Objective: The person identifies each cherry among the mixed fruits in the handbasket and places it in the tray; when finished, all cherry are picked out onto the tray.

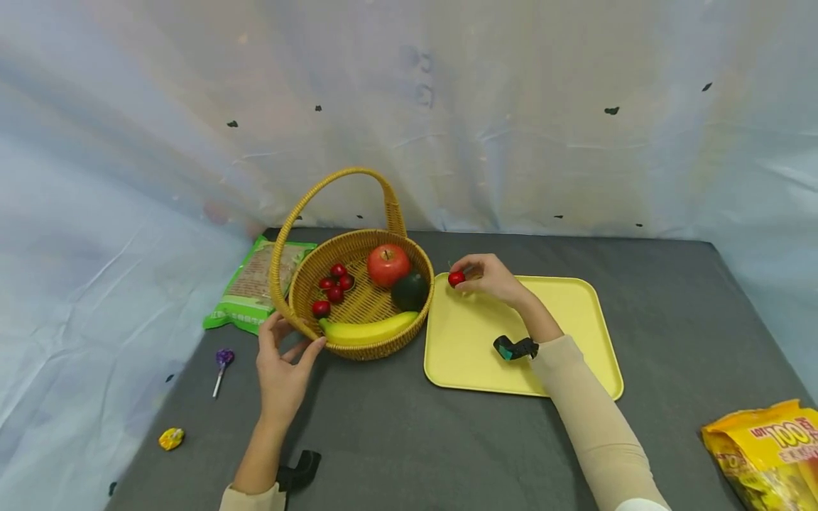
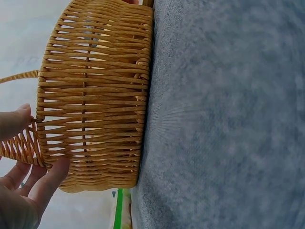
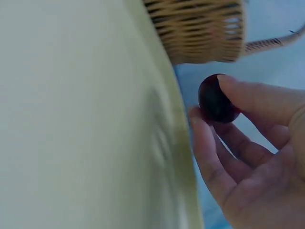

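Observation:
My left hand [image 1: 281,372] grips the rim of a wicker basket [image 1: 373,350] at its near left, by the foot of the tall handle. In the left wrist view, thumb and fingers lie on either side of the woven wall [image 2: 95,114]. Inside the basket are a red apple [image 1: 388,265], a dark green round fruit [image 1: 410,292], a banana [image 1: 371,331] and several cherries [image 1: 335,294]. Between thumb and fingers, my right hand [image 1: 493,280] pinches a single cherry [image 3: 217,100], close over the far left corner of a yellow tray [image 1: 473,355].
Behind the basket's left side lies a green-edged bag [image 1: 246,291]. A purple lollipop [image 1: 223,360] and a yellow wrapped candy [image 1: 171,438] lie at the left. A yellow snack bag [image 1: 767,451] is at the near right. Pale sheeting [image 1: 511,170] hangs behind the grey table.

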A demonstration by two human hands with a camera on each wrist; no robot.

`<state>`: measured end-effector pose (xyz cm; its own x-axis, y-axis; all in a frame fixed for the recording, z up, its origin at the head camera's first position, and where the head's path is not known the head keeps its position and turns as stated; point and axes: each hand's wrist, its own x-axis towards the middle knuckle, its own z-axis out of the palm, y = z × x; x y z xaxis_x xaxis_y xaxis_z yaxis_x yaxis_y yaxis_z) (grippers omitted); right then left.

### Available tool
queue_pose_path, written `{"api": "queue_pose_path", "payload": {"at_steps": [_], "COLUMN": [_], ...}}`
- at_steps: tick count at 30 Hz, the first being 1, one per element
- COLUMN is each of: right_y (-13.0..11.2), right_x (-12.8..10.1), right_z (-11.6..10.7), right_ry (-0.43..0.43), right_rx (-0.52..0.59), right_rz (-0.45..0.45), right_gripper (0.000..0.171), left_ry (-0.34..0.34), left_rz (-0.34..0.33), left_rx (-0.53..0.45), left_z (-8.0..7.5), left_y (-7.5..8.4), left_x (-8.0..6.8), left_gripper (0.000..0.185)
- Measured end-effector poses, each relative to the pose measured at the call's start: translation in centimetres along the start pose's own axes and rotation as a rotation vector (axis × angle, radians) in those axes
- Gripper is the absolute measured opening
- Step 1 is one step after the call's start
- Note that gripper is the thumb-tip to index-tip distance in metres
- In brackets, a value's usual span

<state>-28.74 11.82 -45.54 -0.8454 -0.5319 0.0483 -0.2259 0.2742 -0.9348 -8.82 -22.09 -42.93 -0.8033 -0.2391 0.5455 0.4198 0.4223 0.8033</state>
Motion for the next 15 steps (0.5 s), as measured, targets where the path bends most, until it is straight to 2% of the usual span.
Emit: {"api": "queue_pose_path", "payload": {"at_steps": [6, 11, 15], "right_y": [0.8, 0.8, 1.1], "right_x": [0.4, 0.5, 0.6], "right_z": [1.7, 2.2, 2.4], "right_ry": [0.013, 0.017, -0.02], "right_rx": [-0.085, -0.132, -0.171], "right_rz": [-0.032, -0.063, -0.08], "right_gripper": [0.032, 0.031, 0.028], "left_ry": [0.002, 0.007, 0.01], "left_rz": [-0.015, -0.035, -0.04], "left_rx": [0.01, 0.021, 0.039], "left_z": [0.0, -0.2, -0.2], "left_y": [-0.2, -2.0, -3.0], "left_x": [-0.1, -0.2, -0.2], "left_gripper": [0.067, 0.07, 0.072]}}
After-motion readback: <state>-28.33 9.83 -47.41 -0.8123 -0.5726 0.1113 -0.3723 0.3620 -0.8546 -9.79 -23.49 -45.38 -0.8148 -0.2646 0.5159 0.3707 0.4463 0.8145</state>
